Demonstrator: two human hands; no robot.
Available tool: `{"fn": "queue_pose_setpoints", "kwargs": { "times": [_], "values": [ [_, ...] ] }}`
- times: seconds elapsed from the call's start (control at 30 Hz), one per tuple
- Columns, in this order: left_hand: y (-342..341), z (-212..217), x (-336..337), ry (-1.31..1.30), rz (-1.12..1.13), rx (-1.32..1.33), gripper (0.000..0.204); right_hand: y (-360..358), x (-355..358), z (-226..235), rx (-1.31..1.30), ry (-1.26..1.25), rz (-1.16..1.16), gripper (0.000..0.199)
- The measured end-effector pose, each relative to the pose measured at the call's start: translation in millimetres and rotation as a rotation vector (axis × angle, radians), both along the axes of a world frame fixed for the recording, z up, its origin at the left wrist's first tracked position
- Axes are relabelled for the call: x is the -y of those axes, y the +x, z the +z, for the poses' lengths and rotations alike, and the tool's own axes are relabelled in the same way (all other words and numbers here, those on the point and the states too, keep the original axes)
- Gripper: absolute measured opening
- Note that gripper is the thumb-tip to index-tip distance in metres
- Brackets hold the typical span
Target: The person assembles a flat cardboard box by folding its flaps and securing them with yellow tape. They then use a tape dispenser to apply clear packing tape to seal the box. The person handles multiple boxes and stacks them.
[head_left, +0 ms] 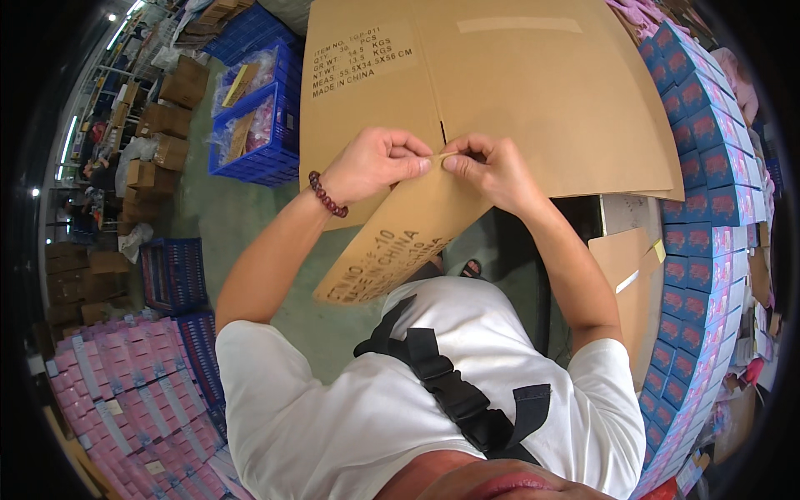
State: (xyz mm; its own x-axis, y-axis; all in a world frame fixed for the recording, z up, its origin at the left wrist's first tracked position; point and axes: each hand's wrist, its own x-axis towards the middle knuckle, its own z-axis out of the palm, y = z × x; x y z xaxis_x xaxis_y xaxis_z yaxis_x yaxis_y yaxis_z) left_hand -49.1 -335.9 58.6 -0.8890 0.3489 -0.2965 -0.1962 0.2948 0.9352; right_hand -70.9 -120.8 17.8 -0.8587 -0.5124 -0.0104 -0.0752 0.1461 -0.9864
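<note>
A large flattened cardboard carton (pixel 550 100), with dark print on its left panel, lies in front of me. One printed flap (pixel 400 250) of it is bent down toward my body. My left hand (pixel 379 162), with a dark beaded bracelet at the wrist, pinches the flap's upper edge. Right beside it, my right hand (pixel 496 171) pinches the same edge, just below a slit in the cardboard. The fingertips of both hands almost meet over a small tan bit of edge. Their grip partly hides what lies between them.
Blue plastic crates (pixel 258 117) with bagged goods stand at the left. Stacked pink boxes (pixel 137 400) fill the lower left. Along the right runs a tall stack of blue boxes (pixel 696 242), beside a loose cardboard piece (pixel 621 258). Brown cartons (pixel 162 117) line the far left.
</note>
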Motion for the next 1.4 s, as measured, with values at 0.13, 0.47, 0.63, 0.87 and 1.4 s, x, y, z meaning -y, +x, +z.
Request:
{"fn": "queue_pose_setpoints", "kwargs": {
  "times": [0.13,0.47,0.63,0.87,1.4],
  "values": [
    [-30,-12,6,-0.056,0.008,0.012,0.022,-21,8,-8,-0.266,0.057,-0.063,0.02],
    [-94,-28,42,0.074,-0.018,0.003,0.02,-63,46,-2,-0.824,0.433,-0.211,0.014],
    [-105,-41,68,0.115,0.014,0.028,0.022,-71,73,-9,-0.869,0.489,-0.249,0.014],
    [-109,-55,93,0.284,0.059,0.271,0.023,-79,104,-17,-0.927,0.547,-0.243,0.01],
    [-118,-83,80,0.424,0.52,0.323,0.017,-89,79,-18,-1.393,0.47,-0.072,0.019]
  ]
}}
